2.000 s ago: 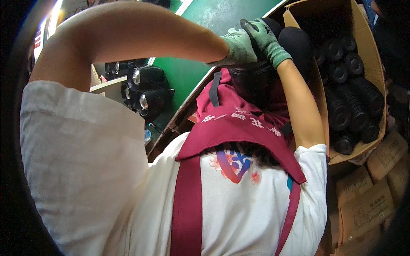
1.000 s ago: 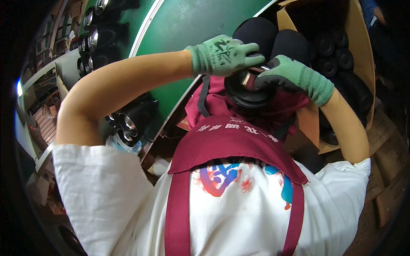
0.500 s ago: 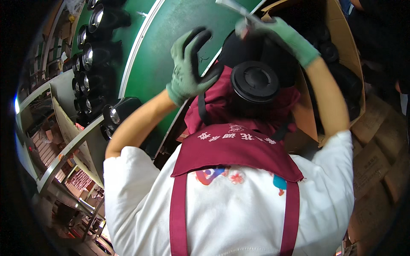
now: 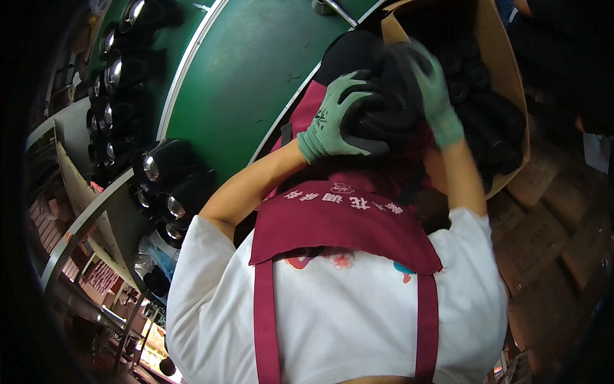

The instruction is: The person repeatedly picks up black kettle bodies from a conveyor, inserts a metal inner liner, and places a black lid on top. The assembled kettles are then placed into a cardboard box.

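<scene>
A black round part (image 4: 377, 121) with a ringed edge rests on my lap over the maroon apron (image 4: 326, 221). My left hand (image 4: 339, 121), in a green glove with dark coated fingers, curls around its left side, thumb below and fingers above. At its far right side is my right hand (image 4: 436, 93), gloved the same way. That hand is smeared by motion, and its dark fingers merge with the black part, so their grip is hidden. A tool with a shiny metal rod (image 4: 341, 13) lies on the green tabletop (image 4: 249, 83), beyond both hands.
An open cardboard box (image 4: 515, 70) of black ribbed parts (image 4: 489, 121) stands close on my right. Several black housings (image 4: 160, 168) with shiny metal centres line the left side. Flattened brown cardboard (image 4: 537, 256) covers the floor at right. A metal rail (image 4: 86, 217) runs along the left.
My right hand has let go of the metal tool, now on the tabletop, and come down to the black part. My left hand has moved right and closed around that part.
</scene>
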The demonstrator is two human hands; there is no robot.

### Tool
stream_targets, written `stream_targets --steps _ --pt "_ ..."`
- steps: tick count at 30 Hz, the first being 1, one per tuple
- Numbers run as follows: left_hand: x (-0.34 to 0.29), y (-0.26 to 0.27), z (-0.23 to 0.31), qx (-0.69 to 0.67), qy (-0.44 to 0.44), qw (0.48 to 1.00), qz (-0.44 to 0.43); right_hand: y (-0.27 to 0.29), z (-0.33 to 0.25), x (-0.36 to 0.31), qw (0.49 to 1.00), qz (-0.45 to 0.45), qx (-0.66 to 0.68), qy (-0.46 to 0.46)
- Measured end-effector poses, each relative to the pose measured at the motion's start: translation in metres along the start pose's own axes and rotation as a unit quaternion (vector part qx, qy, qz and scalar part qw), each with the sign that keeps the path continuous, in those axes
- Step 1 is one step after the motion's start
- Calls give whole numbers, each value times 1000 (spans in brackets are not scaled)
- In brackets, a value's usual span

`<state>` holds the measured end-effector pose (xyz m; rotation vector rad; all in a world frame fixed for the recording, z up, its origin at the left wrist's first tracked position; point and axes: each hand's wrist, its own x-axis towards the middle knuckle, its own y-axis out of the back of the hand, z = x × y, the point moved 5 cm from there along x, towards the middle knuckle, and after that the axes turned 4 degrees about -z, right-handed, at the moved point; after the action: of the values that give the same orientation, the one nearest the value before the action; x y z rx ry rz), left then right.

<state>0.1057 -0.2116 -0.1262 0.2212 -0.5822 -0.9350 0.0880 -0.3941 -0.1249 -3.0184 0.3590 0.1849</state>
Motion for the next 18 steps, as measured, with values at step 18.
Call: stream_targets --steps 18 --pt "-21 -5 12 -97 125 981 110 -20 25 -121 953 183 -127 207"
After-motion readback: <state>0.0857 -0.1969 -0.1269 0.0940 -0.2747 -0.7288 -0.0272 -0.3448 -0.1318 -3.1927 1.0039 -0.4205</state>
